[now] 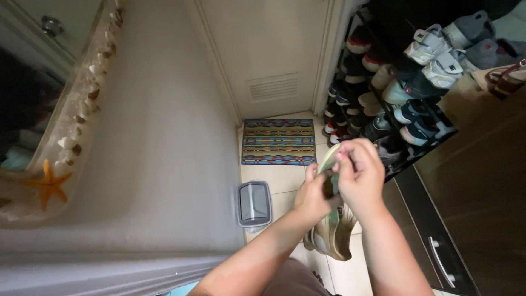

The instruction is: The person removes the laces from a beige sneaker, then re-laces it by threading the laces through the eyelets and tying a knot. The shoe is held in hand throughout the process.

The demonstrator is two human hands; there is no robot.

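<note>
A pale green and beige shoe (332, 233) hangs in front of me above the tiled floor, toe pointing down. My left hand (312, 194) grips it from the left side near its opening. Over the shoe's upper end, my right hand (359, 175) is closed, fingers pinching the light green edge (327, 160). Both forearms reach in from the bottom of the view.
A tall black shoe rack (394, 104) packed with several pairs stands at the right. A striped doormat (278, 142) lies before a closed door with a vent (272, 87). A small grey bin (254, 204) sits on the floor by the wall. A dark cabinet with a handle (441, 262) is lower right.
</note>
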